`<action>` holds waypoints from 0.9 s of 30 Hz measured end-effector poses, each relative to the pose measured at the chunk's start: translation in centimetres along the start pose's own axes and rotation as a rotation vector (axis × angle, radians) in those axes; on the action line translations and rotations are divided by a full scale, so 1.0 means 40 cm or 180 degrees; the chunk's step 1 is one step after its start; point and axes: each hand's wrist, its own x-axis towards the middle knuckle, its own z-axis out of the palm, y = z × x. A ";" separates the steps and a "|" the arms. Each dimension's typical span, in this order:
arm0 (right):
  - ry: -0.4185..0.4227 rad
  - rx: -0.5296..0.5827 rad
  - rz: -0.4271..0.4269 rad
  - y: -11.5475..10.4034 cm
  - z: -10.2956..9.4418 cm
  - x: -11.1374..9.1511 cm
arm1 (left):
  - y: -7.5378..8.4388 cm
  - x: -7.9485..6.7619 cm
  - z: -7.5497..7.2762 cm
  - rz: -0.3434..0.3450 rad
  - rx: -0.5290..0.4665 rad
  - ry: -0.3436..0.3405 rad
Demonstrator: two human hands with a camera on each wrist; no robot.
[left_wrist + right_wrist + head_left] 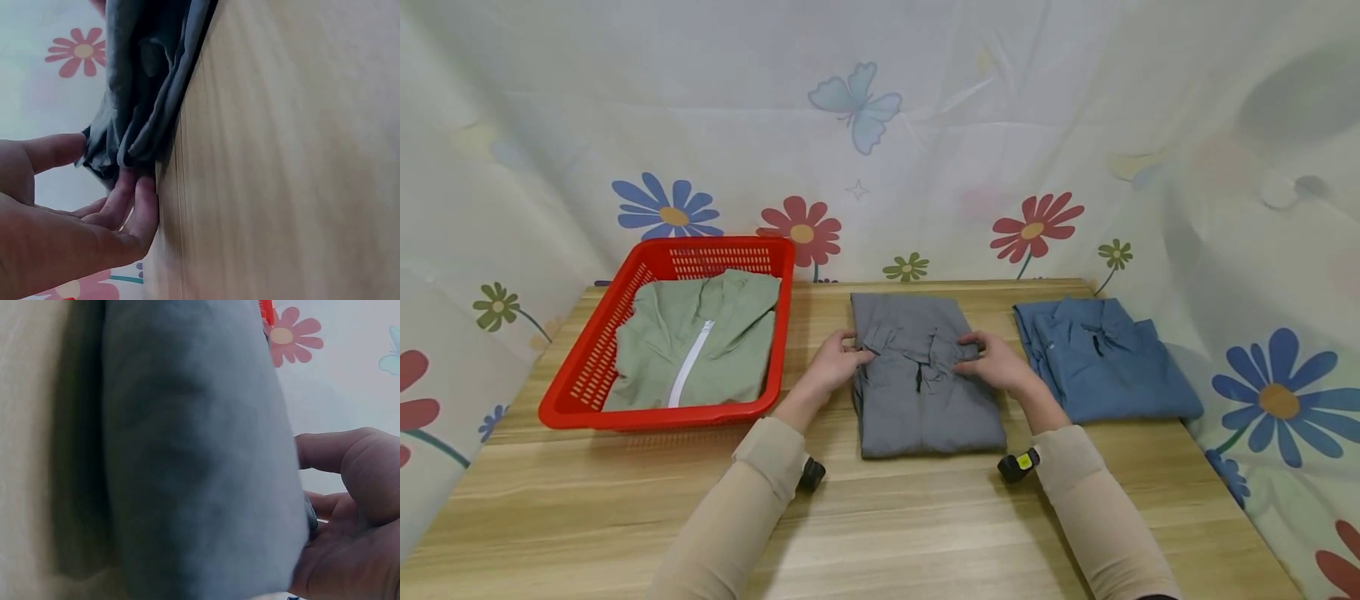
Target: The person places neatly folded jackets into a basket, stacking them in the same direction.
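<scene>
A folded grey jacket (928,408) lies on the table in the middle of the head view, its gathered collar part across the center. At its left edge my left hand (835,364) pinches the fabric. The left wrist view shows that thumb (59,152) on the upper layer and the fingertips (145,194) low at the side, by the tabletop. My right hand (997,363) holds the opposite edge, thumb on top. Up close in the right wrist view, the grey cloth (206,456) hides part of the right fingers.
To the left stands a red plastic basket (782,333) with a folded light green jacket (730,358) with a white zipper inside. A folded blue jacket (1112,367) lies at the right edge of the wooden table (910,533). Behind hangs a flower-printed curtain (940,192).
</scene>
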 end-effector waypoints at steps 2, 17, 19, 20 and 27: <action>-0.0009 0.0030 -0.0024 0.002 -0.001 0.001 | 0.000 0.002 0.001 -0.0017 -0.0036 0.0036; -0.0205 0.0376 0.0002 0.025 -0.023 -0.003 | -0.013 0.002 -0.012 0.0374 -0.0016 -0.0329; -0.0244 0.0396 -0.0018 0.026 -0.025 -0.004 | -0.014 0.001 -0.015 0.0433 0.0051 -0.0409; -0.0256 0.0395 -0.0027 0.026 -0.026 -0.005 | -0.016 0.001 -0.017 0.0445 0.0059 -0.0436; -0.0258 0.0462 -0.0056 0.029 -0.032 -0.010 | -0.022 -0.005 -0.022 0.0490 0.0105 -0.0466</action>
